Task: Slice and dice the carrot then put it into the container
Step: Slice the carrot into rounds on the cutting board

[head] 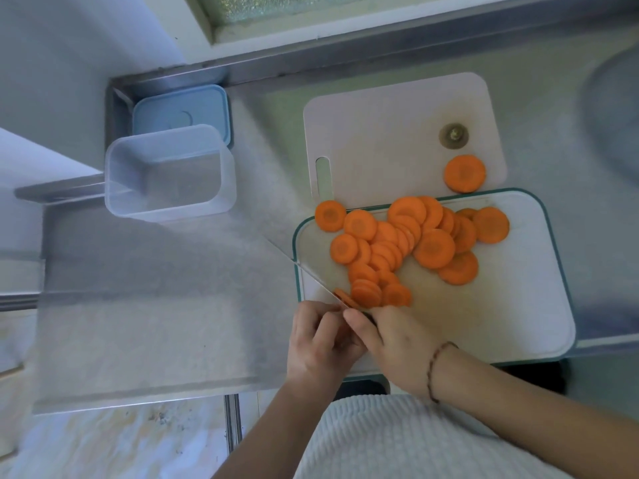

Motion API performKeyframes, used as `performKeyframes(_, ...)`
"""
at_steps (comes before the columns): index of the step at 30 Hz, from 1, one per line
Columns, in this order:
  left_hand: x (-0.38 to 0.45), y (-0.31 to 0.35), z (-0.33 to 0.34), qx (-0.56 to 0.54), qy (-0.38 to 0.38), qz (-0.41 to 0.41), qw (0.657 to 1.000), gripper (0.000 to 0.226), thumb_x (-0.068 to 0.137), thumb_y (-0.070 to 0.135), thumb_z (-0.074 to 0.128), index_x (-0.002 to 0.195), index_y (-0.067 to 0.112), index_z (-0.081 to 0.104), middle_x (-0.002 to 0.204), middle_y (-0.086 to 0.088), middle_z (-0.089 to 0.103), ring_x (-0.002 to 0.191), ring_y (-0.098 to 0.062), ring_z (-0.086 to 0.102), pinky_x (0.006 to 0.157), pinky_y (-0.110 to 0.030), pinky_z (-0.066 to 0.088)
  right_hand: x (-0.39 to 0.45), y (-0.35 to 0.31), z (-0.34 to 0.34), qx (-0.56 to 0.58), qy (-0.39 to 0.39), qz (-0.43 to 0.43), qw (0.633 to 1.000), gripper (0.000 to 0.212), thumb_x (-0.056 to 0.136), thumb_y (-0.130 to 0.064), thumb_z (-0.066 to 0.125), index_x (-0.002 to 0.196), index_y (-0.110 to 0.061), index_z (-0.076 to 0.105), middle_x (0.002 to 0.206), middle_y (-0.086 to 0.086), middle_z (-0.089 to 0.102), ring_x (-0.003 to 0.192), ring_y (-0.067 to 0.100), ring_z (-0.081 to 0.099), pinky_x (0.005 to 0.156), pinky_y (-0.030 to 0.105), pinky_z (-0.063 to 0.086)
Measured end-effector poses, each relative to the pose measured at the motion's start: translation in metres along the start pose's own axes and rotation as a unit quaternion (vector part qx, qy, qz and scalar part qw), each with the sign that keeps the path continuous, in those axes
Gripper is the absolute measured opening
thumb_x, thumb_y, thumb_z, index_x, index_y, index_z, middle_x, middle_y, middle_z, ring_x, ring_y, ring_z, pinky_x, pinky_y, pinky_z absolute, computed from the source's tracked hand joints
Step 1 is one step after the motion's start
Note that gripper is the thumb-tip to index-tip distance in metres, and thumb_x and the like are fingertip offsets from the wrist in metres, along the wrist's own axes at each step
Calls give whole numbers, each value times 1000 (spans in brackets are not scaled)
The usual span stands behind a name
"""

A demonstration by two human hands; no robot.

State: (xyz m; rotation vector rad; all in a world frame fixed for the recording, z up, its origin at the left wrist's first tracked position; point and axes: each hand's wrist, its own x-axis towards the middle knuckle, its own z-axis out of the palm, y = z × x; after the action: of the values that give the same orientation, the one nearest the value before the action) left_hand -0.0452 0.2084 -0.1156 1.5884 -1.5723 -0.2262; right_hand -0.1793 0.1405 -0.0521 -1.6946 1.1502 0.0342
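Several round carrot slices (408, 243) lie heaped on the white green-rimmed cutting board (501, 305). My right hand (394, 344) grips the knife handle. The blade (297, 264) runs up and left past the board's left edge. A small carrot piece (343, 298) sits against the blade near its heel. My left hand (318, 344) has curled fingers, and its fingertips pinch that piece. The clear plastic container (169, 174) stands open and empty to the far left on the steel counter.
A blue lid (183, 112) lies behind the container. A second white board (397, 133) lies behind the first, with a carrot top end (453, 134) and one slice (465, 173) on it. One slice (330, 216) sits off the board's corner. The counter edge runs near my body.
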Motion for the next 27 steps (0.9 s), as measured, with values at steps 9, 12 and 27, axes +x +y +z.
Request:
performKeyframes(9,-3,1,-8,15,-17,-11,1000,39,70,5,72,104,14,55,106,1,51,84,-17,58,68,-27,54,-22,-17,-39,98,14,23,995,57,89,-61,31,53,-17,39,41,-13,44,42,3,44,48,16,34)
performKeyframes(12,-3,1,-9,19,-13,-14,1000,40,68,3,76,101,15,55,101,3,50,78,-15,56,63,-23,52,-42,-14,-47,95,21,17,995,67,86,-73,28,59,-13,39,46,-2,39,43,6,38,48,28,35)
performKeyframes(27,-4,-6,-9,21,-35,-28,999,46,58,-7,80,84,17,51,75,-8,49,56,-21,47,46,-30,44,-74,0,-33,-22,-5,57,998,68,76,-78,15,59,-20,46,57,2,54,66,12,54,60,22,40)
